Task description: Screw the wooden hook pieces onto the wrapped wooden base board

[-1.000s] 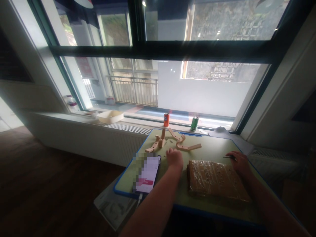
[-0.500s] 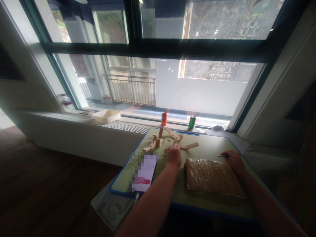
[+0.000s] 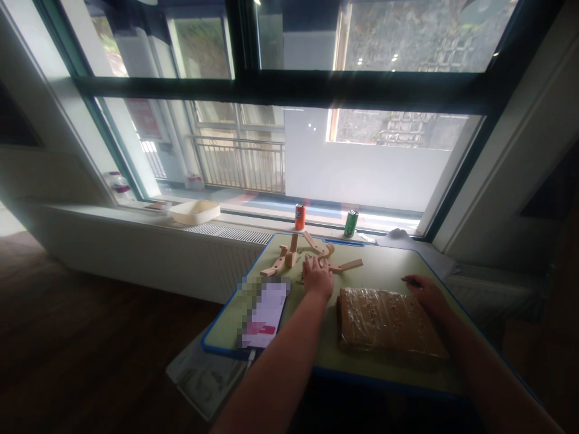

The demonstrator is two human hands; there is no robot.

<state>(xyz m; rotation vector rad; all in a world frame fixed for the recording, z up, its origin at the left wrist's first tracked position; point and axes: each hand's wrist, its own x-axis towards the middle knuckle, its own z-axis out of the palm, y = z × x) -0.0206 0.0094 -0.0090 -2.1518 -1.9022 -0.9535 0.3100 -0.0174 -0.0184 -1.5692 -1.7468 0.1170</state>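
Observation:
My left hand (image 3: 318,278) lies over the table among the wooden pieces, palm down with fingers stretched out. Just beyond its fingertips are a curved wooden hook (image 3: 326,251) and an angled wooden piece (image 3: 350,265). More wooden pieces with dark holes (image 3: 279,263) are to its left, and small screw-like bits (image 3: 300,278) are scattered close by. On the right, my right hand (image 3: 425,293) is closed around a small thin dark tool (image 3: 411,281); its exact kind is not clear. Below and between the hands sits a cardboard slab wrapped in clear tape (image 3: 389,322).
A phone (image 3: 266,313), partly blurred out, lies at the table's left with a white cable (image 3: 250,358). An orange can (image 3: 300,217) and a green can (image 3: 351,223) stand by the window. A cream tray (image 3: 195,212) rests on the sill. The table (image 3: 384,268) has a blue edge.
My left hand has shifted slightly, its fingers now reaching further out toward the wooden pieces. In my right hand the thin tool has turned, and less of its shaft shows.

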